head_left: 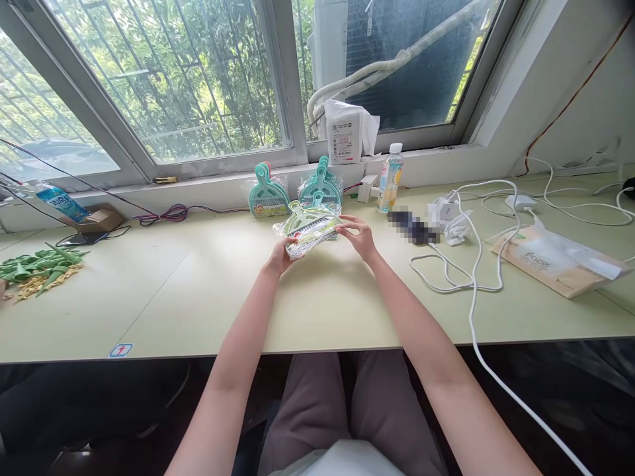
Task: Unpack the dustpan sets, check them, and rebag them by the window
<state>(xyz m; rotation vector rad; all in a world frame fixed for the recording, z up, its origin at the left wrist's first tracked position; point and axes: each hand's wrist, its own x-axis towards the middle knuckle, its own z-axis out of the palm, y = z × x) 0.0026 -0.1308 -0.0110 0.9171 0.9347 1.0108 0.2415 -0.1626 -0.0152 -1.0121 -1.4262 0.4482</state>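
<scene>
A smooth, pale-yellow tabletop (188, 297) meets grey-framed windows (198, 86) in the head view. Your left hand (280, 256) and right hand (360, 238) pinch opposite ends of one crinkly, plastic-wrapped, pale-green dustpan-and-brush set (308, 233), before two wrapped, mostly teal dustpan stacks (268, 197). Two plastic bottles (390, 178) sit farther out, one each side.

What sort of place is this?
Probably an indoor workroom: there's a long, pale-yellow table beneath grey metal-framed windows, with clear-wrapped green plastic dustpan-and-brush sets and white charging cables.
</scene>
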